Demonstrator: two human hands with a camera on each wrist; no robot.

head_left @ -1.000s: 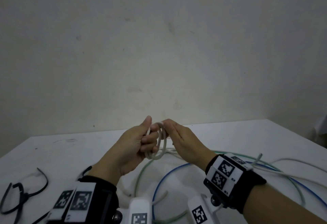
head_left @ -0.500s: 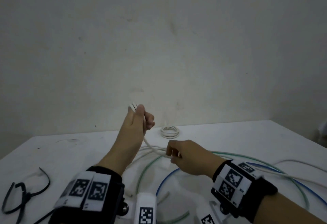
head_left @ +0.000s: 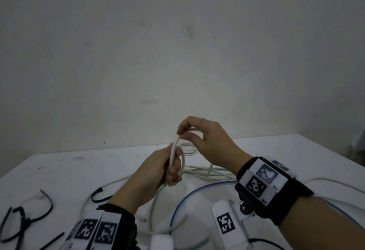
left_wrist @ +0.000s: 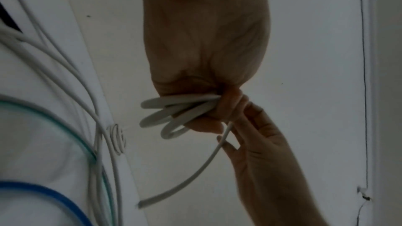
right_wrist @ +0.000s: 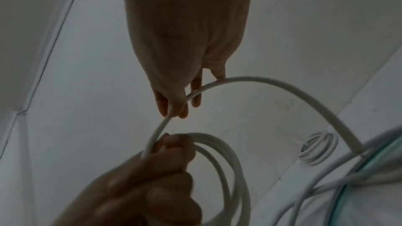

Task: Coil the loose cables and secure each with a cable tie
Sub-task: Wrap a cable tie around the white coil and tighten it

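Note:
My left hand (head_left: 172,170) grips a small coil of white cable (head_left: 182,162) above the table; its loops (left_wrist: 174,109) stick out from the curled fingers. Just above it, my right hand (head_left: 184,134) pinches the same cable (right_wrist: 156,131) between thumb and fingertips, and the cable arches over to a loose cut end (right_wrist: 356,149). A finished white coil (head_left: 187,149) lies on the table behind the hands, also in the right wrist view (right_wrist: 317,149). Black cable ties (head_left: 25,220) lie at the table's front left.
Loose cables spread over the white table (head_left: 286,151): a green one (head_left: 156,200), a blue one (head_left: 189,194) and several white ones (head_left: 207,170). Another black tie (head_left: 100,195) lies near my left wrist. A bare wall (head_left: 177,52) stands behind the table.
My left hand has come down from its raised position and now holds loops of cable. My right hand has risen from near the table to just above the left hand, still pinching the cable.

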